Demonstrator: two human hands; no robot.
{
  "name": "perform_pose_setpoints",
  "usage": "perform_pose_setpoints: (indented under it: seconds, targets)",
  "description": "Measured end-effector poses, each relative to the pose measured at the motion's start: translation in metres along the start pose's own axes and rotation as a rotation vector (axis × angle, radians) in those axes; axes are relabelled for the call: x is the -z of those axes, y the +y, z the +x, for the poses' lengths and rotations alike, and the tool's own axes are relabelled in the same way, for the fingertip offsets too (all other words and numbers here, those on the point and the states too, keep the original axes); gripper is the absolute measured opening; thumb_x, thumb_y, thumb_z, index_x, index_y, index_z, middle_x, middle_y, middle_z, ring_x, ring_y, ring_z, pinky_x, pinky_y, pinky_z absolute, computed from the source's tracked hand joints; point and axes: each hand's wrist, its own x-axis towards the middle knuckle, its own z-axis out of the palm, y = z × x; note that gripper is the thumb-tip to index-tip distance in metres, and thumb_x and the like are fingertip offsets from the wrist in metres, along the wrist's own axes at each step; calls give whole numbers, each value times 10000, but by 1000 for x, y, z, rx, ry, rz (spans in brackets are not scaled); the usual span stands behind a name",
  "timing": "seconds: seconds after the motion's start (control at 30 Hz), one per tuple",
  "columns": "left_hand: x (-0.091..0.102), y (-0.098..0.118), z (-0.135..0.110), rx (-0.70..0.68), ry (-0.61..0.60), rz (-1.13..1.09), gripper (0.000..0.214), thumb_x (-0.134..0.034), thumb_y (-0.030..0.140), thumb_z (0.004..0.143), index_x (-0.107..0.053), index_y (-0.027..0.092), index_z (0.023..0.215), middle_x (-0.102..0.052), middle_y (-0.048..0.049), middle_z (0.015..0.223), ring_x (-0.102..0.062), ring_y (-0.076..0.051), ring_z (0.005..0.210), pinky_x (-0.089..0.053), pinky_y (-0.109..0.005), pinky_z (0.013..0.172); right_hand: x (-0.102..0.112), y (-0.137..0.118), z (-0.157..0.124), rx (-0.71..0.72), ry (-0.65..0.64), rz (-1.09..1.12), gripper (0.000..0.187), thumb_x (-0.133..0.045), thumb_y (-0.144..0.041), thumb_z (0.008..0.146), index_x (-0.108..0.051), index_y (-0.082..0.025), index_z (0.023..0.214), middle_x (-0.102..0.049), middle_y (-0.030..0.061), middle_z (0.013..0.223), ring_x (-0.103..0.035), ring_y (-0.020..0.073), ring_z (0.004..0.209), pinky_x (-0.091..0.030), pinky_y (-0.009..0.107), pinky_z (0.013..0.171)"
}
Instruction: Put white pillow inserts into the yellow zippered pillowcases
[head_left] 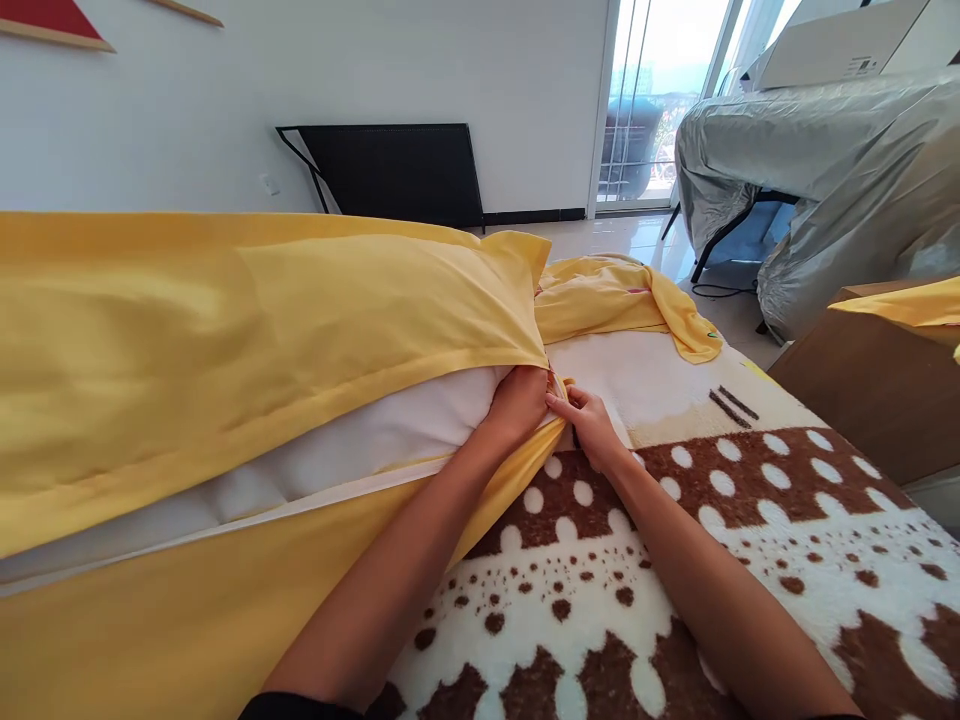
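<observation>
Two hands were at work on one long yellow cover (262, 320), which lay along the person's left on a brown-and-white blanket (742, 540). Its single opening gaped along the near side, showing one white filling (300, 450) between the two yellow flaps; the lower flap had one narrow white strip (285, 514) along its edge. At the far corner of that opening, the left hand (523, 400) was tucked in under the upper flap, against the filling. Its fingers were hidden from me, so I couldn't fairly say whether they gripped anything. The right hand (590, 425) was just beside it, thumb and fingers pinching the cover's edge at the corner.

I counted two other yellow cloths: one rumpled cloth (607, 290) beyond the corner, on the blanket, and one hanging piece (919, 305) at the right, above one brown carton (855, 390). Two dark stripes (735, 405) marked the blanket's pale part.

Against the wall leaned one black panel (390, 175), with one socket (269, 184) near its left end. One white box (847, 45) sat on a bulky thing under silvery sheeting (810, 130), near the glass door (652, 110).
</observation>
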Motion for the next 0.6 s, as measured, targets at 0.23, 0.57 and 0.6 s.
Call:
perform_pose_setpoints:
  seconds: [0.23,0.57,0.6]
  targets:
    - [82,4,-48,71,-132,-451,358,-362,383,869,-638,157,879,-675,-53,857,-603,-204,840,-490,-280,748,0,-10,-2,77,-25,-15,327,-743,-415,612,-605,-172,781,-606,-7,816,-541,118,747,-449,206,688]
    - [172,5,-46,194,482,-164,196,-565,326,761,-629,159,679,-532,20,560,-457,-115,529,-346,-241,513,-23,-41,-22,-188,-261,3,294,-749,-311,568,-643,-118,762,-661,21,716,-579,131,628,-454,242,609]
    - [175,11,-41,162,626,-135,193,-550,314,779,-621,163,684,-520,23,563,-448,-113,540,-355,-245,535,-29,-47,-28,-189,-346,-46,248,-725,-301,592,-651,-122,747,-666,22,717,-592,146,650,-466,255,634]
